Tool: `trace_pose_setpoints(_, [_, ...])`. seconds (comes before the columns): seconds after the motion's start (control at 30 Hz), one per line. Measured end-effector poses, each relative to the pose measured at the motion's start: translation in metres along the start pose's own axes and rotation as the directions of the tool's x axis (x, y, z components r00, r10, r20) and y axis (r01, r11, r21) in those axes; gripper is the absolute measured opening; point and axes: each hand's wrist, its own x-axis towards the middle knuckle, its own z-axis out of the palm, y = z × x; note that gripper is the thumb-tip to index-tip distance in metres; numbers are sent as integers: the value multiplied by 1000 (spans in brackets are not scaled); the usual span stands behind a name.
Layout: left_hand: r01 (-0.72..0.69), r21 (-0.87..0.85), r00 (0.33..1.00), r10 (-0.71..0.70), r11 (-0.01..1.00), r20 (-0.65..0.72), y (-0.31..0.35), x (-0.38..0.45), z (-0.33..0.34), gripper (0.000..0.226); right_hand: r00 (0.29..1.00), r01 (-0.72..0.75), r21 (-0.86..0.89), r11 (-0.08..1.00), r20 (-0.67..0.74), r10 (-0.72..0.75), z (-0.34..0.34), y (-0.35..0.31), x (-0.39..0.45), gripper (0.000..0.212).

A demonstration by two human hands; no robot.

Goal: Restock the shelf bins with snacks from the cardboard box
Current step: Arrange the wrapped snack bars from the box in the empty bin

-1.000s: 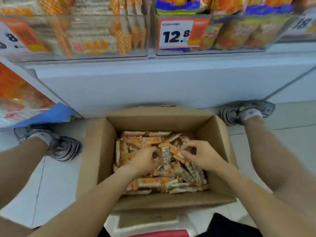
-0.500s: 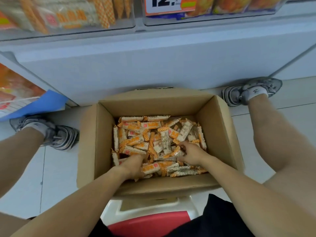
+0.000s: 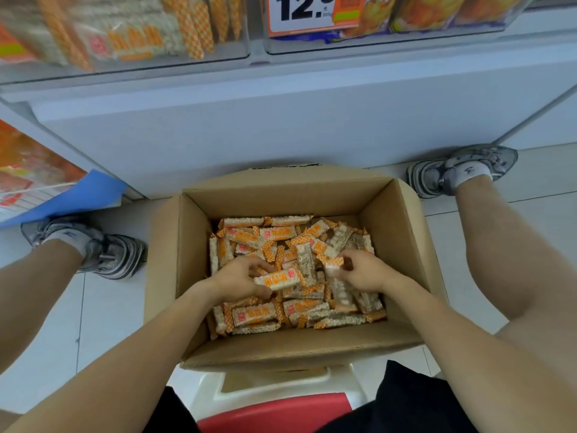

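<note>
An open cardboard box (image 3: pixel 402 232) sits on the floor between my feet, its bottom covered with several orange-and-white snack bars (image 3: pixel 259 317). Inside the box, my left hand (image 3: pixel 237 281) grips one snack bar (image 3: pixel 276 280) lifted a little above the pile. To its right, my right hand (image 3: pixel 363 273) curls round another bar (image 3: pixel 332 266) in the same heap. Above, a clear shelf bin (image 3: pixel 131 35) at the upper left holds matching orange-and-white snack packs.
A second bin (image 3: pixel 406 23) with orange bags and a "12.8" price tag (image 3: pixel 299 10) stands at the upper right. The white shelf base (image 3: pixel 281 126) rises right behind the box. A red-and-white stool (image 3: pixel 274 410) is under me; a blue sheet (image 3: pixel 81 195) lies left.
The view has tilted down and back up slightly. Both hands dug into the near part of the pile, then rose; the left now holds a bar lifted clear, the right holds another.
</note>
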Motion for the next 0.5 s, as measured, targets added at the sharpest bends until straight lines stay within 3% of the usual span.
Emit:
trace_pose_setpoints(0.07, [9, -87, 1000, -9, 996, -6, 4, -3, 0, 56, 999, 4, 127, 992, -48, 2, -5, -1, 0, 68])
trace_pose_setpoints(0.13, [34, -187, 999, -33, 982, 11, 9, -6, 3, 65, 998, 2, 316, 949, -64, 20, -7, -4, 1, 54])
trace_pose_setpoints(0.2, [18, -186, 1000, -16, 982, 8, 12, -7, 6, 71, 998, -9, 551, 834, -48, 43, -5, -7, 3, 41])
trace_pose_setpoints(0.27, [-21, -126, 1000, 20, 992, -14, 15, -8, 9, 64, 998, -20, 702, 712, -31, 58, -5, -16, -2, 43])
trace_pose_setpoints(0.5, [-70, -156, 997, 72, 985, 5, 24, -13, 9, 67, 997, -76, 872, 484, 72, 28, 0, -21, -5, 66])
